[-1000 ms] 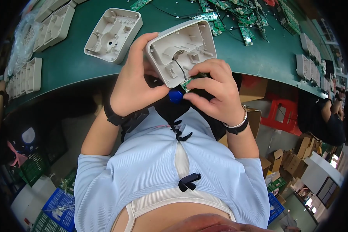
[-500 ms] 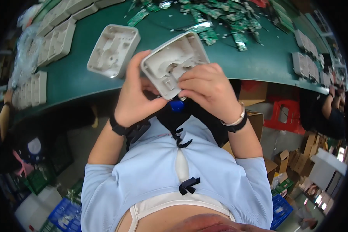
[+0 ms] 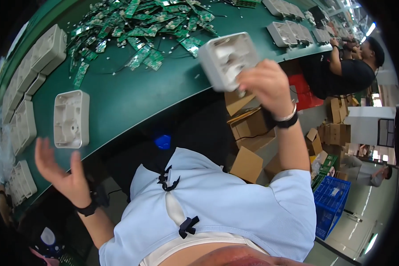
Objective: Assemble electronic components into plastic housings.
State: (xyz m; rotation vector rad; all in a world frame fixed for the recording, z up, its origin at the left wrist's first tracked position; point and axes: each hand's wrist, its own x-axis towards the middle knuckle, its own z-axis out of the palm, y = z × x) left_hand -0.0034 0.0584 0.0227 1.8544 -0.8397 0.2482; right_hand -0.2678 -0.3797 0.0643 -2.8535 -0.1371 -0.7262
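A white plastic housing (image 3: 228, 57), shaped like a shallow box with molded ribs inside, is gripped at its near right corner by my right hand (image 3: 268, 86). It is held tilted above the front edge of the green table. My left hand (image 3: 64, 173) is off to the left with its fingers spread and nothing in it. Just beyond those fingers a second white housing (image 3: 72, 119) lies on the table, its hollow side up. Some motion blur softens the held housing and both hands.
A heap of green circuit boards (image 3: 150, 31) covers the table's far middle. White housings (image 3: 24, 126) are stacked along the left, and more housings (image 3: 290, 34) stand at the far right. Cardboard boxes (image 3: 252, 128), a red stool (image 3: 307, 93) and a blue crate (image 3: 330, 206) are on the floor; a person (image 3: 348, 66) sits at right.
My left hand has let go of the housing and moved left, opening. The right hand has carried the housing to the right. The view has turned as well.
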